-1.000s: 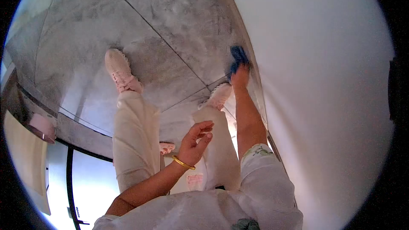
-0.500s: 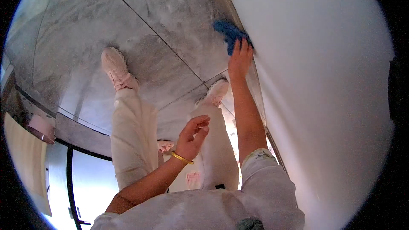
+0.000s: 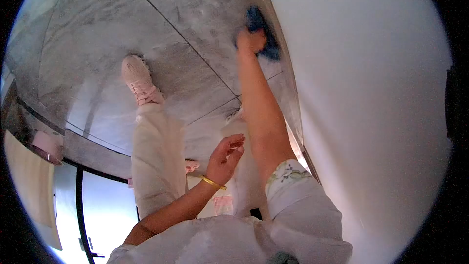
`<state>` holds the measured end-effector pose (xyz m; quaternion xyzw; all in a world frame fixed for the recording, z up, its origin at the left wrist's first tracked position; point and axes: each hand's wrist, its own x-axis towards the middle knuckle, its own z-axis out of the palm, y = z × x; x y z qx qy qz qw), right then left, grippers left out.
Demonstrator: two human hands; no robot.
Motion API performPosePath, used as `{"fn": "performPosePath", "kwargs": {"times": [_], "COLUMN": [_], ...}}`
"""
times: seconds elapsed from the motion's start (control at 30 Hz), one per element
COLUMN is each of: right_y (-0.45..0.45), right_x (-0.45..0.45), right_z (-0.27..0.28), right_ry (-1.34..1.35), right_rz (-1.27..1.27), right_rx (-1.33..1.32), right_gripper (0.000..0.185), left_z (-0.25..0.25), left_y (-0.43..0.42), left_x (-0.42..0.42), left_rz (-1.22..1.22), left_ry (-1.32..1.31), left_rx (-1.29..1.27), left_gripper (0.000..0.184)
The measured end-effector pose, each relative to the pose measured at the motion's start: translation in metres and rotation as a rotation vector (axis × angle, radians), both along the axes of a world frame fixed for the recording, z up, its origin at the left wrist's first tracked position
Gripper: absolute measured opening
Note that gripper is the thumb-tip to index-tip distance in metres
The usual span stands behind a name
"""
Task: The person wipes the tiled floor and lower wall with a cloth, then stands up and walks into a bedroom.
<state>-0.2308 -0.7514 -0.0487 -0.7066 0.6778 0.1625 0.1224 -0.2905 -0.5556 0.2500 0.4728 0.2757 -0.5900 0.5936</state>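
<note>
My right hand (image 3: 252,40) is pressed down on a dark blue cloth (image 3: 269,46) at the foot of the white wall, on the grey tiled floor (image 3: 195,14). The hand is blurred, and parts of the cloth show above it and to its right. With a gold bangle (image 3: 212,183) at the wrist, my left hand (image 3: 226,158) hangs in front of my light trousers, its fingers loosely curled and apart, holding nothing.
The white wall (image 3: 371,93) rises along the right side. My pink shoe (image 3: 139,79) stands on the floor at left; my other shoe is mostly hidden behind my right arm. A pink container (image 3: 47,146) and a black-framed glass door (image 3: 110,205) are at lower left.
My right hand and the blue cloth have moved forward along the wall's foot, and the hand has swung left over the cloth. My left hand has barely moved.
</note>
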Motion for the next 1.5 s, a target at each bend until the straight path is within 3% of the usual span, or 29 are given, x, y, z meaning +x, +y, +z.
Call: {"fn": "performPosePath", "kwargs": {"times": [0.03,0.07,0.13,0.27,0.4,0.53,0.63,0.67,0.77,0.8,0.87,0.97,1.07,1.2,1.27,1.3,1.37,1.4,1.43,1.5], "right_y": [0.016,0.025,0.043,0.037,-0.002,-0.023,-0.067,-0.072,-0.046,-0.042,-0.038,0.013,0.077,0.145,0.135,0.128,0.100,0.085,0.067,0.036], "right_x": [0.032,0.066,0.092,0.094,-0.022,-0.203,-0.282,-0.285,-0.184,-0.136,-0.030,0.101,0.096,-0.049,-0.096,-0.106,-0.050,-0.019,0.041,0.122], "right_z": [0.001,0.025,0.018,0.039,0.054,0.020,0.041,0.049,0.062,0.060,0.037,0.043,0.025,0.036,0.047,0.029,0.047,0.028,0.038,0.025], "right_ry": [-0.008,0.044,-0.228,-0.295,-0.157,-0.206,0.194,0.221,-0.140,-0.337,-0.469,-0.229,-0.334,-0.151,0.042,0.119,0.005,-0.147,-0.269,-0.497], "right_rz": [0.191,0.307,0.771,0.884,0.762,0.542,0.176,0.182,0.386,0.569,0.847,0.936,1.102,1.518,1.632,1.384,1.432,1.463,1.253,1.168], "right_rx": [-0.107,0.052,-0.039,0.092,0.171,-0.077,0.330,0.395,0.231,0.227,0.141,-0.042,-0.074,0.431,0.920,0.922,0.743,0.347,0.399,0.001], "right_gripper": [0.049,0.058,0.064,0.063,0.064,0.067,0.057,0.055,0.057,0.055,0.055,0.047,0.046,0.045,0.040,0.038,0.029,0.025,0.026,0.036], "left_z": [-0.001,-0.004,-0.005,-0.002,0.011,0.009,0.015,0.015,0.002,-0.002,-0.009,0.002,0.003,0.005,0.002,0.002,0.004,0.005,0.005,0.005], "left_y": [0.001,0.002,0.004,0.003,0.001,0.002,0.003,0.002,-0.002,-0.003,-0.005,0.010,0.015,0.014,0.011,0.012,0.013,0.014,0.017,0.020], "left_x": [0.002,0.005,0.006,0.009,0.012,0.016,0.007,0.005,0.005,0.010,0.024,0.011,0.011,0.028,0.033,0.038,0.044,0.047,0.050,0.054], "left_rz": [-0.010,-0.016,0.044,0.130,0.083,0.010,0.026,0.046,0.047,0.033,0.005,0.110,0.200,0.187,0.267,0.253,0.233,0.232,0.226,0.207], "left_ry": [-0.004,-0.014,-0.051,0.018,-0.002,-0.007,0.013,0.024,-0.031,-0.029,-0.043,-0.008,-0.008,-0.059,-0.087,-0.105,-0.121,-0.100,-0.074,-0.060], "left_rx": [0.020,0.033,0.025,0.052,0.076,0.048,0.048,0.052,0.062,0.081,0.111,0.149,0.169,0.227,0.243,0.243,0.256,0.258,0.258,0.258], "left_gripper": [0.029,0.030,0.030,0.029,0.028,0.027,0.027,0.027,0.027,0.027,0.026,0.026,0.026,0.026,0.026,0.026,0.026,0.025,0.024,0.023]}}
